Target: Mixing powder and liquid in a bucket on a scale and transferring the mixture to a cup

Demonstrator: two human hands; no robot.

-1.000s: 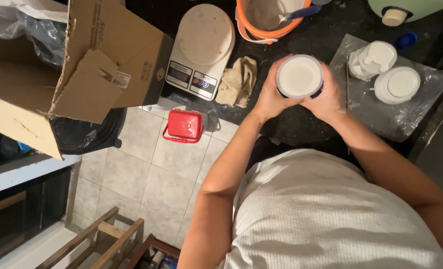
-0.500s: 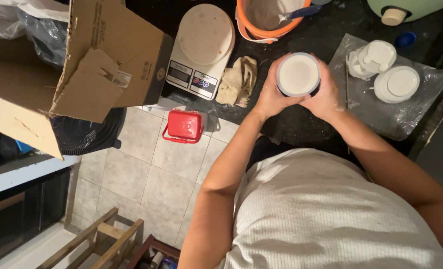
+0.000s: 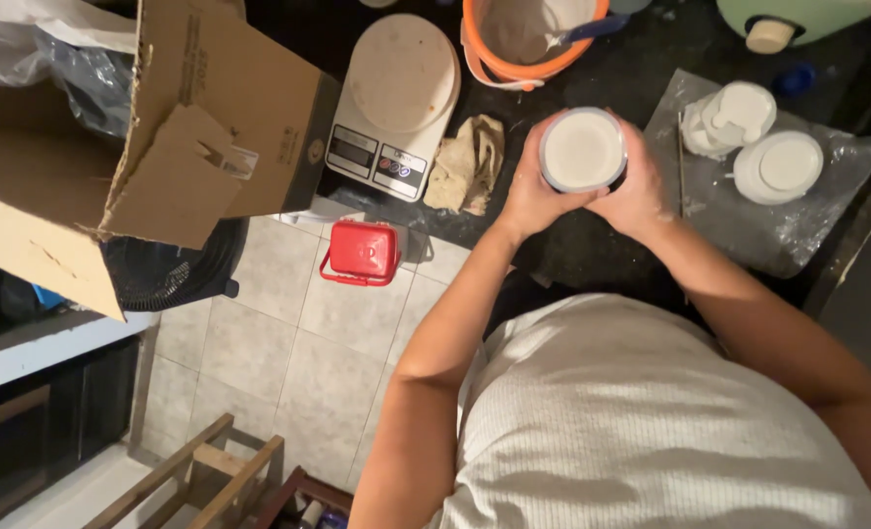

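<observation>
I hold a round container (image 3: pixel 582 149) filled with a pale off-white mass between both hands, above the dark countertop (image 3: pixel 592 255). My left hand (image 3: pixel 526 196) wraps its left side and my right hand (image 3: pixel 639 191) wraps its right side. Its rim looks dark with a white edge. Just to the right, on a clear plastic sheet (image 3: pixel 798 230), lie two white round cast pieces (image 3: pixel 778 167), and a third (image 3: pixel 724 118) stands beside them.
A kitchen scale (image 3: pixel 396 103) with a round pale plate sits to the left, with a crumpled beige cloth (image 3: pixel 470 162) beside it. An orange-rimmed bucket (image 3: pixel 533 39) stands behind. An open cardboard box (image 3: pixel 132 147) fills the left. A red box (image 3: pixel 362 252) lies on the tiled floor.
The container and both hands have stayed in nearly the same place; the hands shifted only slightly around it.
</observation>
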